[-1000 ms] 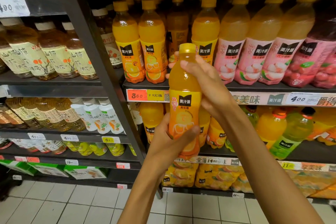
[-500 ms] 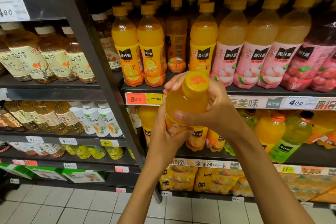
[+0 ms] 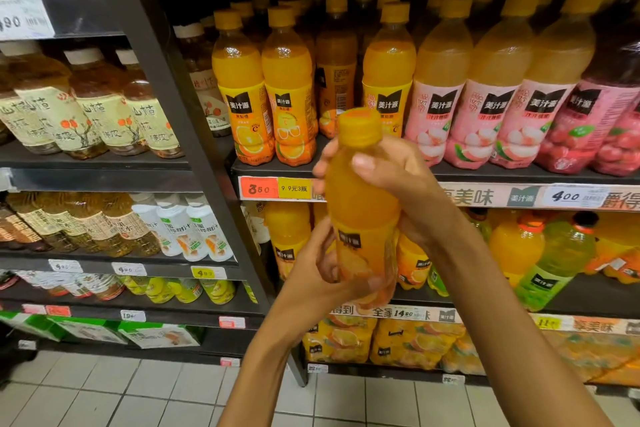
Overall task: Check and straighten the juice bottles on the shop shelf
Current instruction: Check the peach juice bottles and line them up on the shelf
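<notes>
glossy clear plastic bottle; matt dark metal shelf; paper price tag.

Body in view: two forearms and two hands only, entering from the bottom edge of the frame.

Left hand: bare. No glove, ring, watch or band seen. Forearm bare to the frame edge; no sleeve or cuff in view.

Right hand: bare. No glove or ring on the parts that show. One fingertip faces the camera with a short, plain nail. Wrist bare, no watch or strap. Forearm bare to the frame edge; no sleeve.

Clothing: none in view. Both hands slightly motion-blurred; fine detail not readable.
</notes>
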